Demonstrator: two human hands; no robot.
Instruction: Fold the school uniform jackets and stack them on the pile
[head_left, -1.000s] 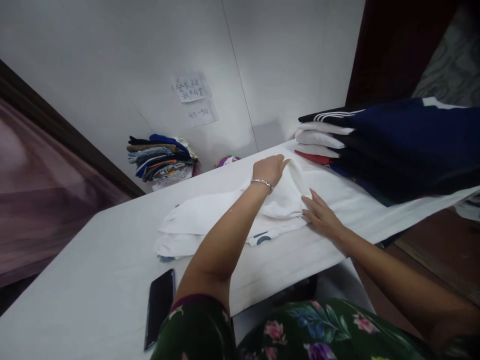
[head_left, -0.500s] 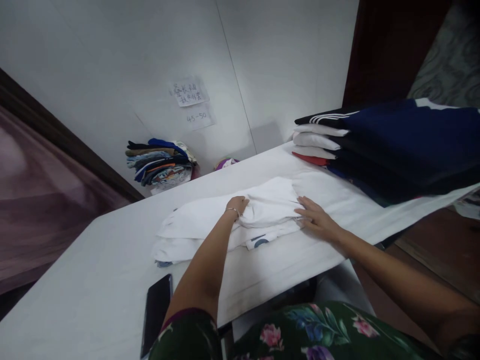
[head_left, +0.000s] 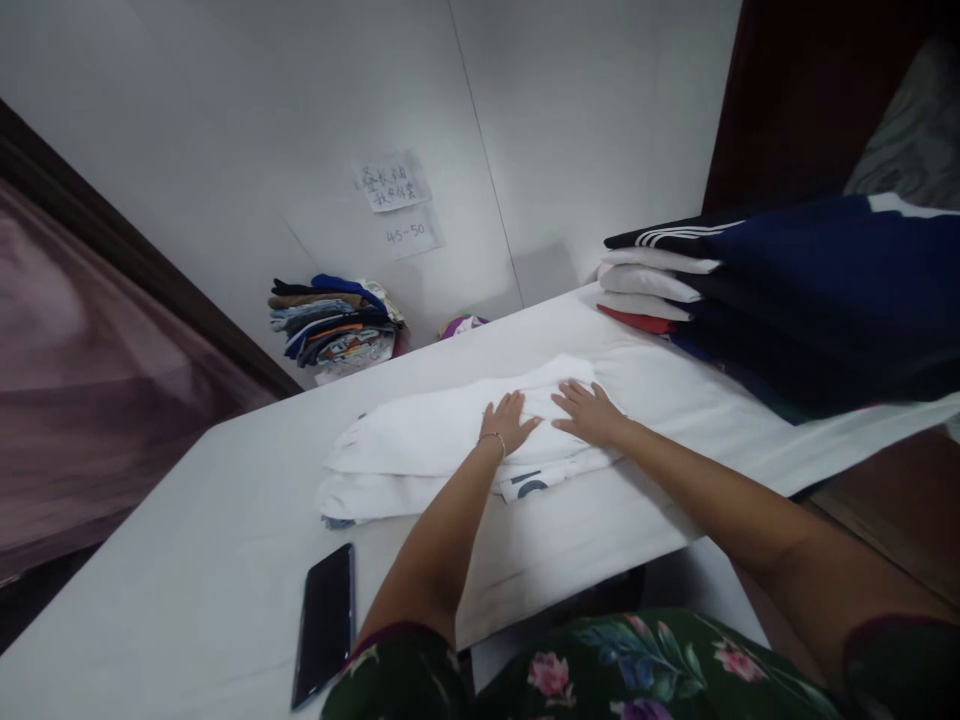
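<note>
A folded white garment (head_left: 420,430) lies lengthwise on the white-covered table (head_left: 202,560), with a dark printed mark showing along its near edge. My left hand (head_left: 510,422), wearing a thin bracelet at the wrist, rests flat on the middle of the cloth with fingers spread. Just to its right, my right hand (head_left: 589,412) also lies flat on the garment, its fingers apart and pointing toward the left hand. Neither hand grasps the fabric. A bit of blue cloth peeks out under the garment's left end.
Dark folded clothes (head_left: 817,310) form a tall stack at the table's right. Behind the far edge sits another pile of folded clothes (head_left: 337,320) by the wall. A black phone (head_left: 325,625) lies near my left arm. Handwritten paper notes (head_left: 397,200) hang on the wall.
My left hand has gone from gripping the cloth to lying flat with fingers spread. My right hand has moved left from the garment's right edge onto its top.
</note>
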